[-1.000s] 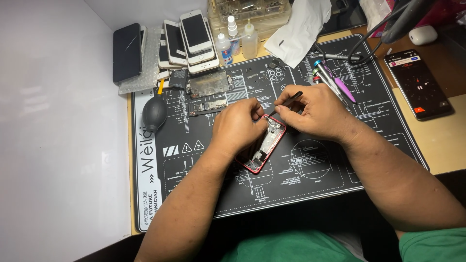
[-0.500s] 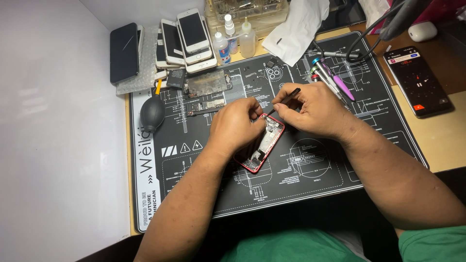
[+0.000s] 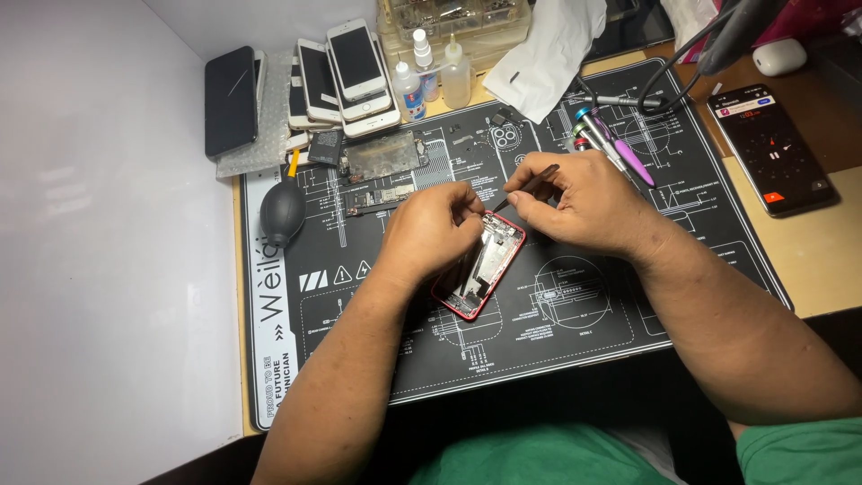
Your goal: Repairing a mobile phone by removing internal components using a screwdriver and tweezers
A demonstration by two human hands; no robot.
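Head view: red opened phone (image 3: 480, 268) at mat (image 3: 575, 332) centre. Left hand (image 3: 431, 229) clamped on its top edge. Right hand (image 3: 584, 202), at 2 o'clock, pinches black tweezers (image 3: 525, 187); tip has dropped since earlier into the phone's upper corner, so probing there.

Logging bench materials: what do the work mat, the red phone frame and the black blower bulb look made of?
Work mat: looks like matte silicone or rubber, lying flat with no glare.
Red phone frame: probably painted or anodised metal, thin glossy edge.
Blower bulb: soft rubber by its dull, rounded look.
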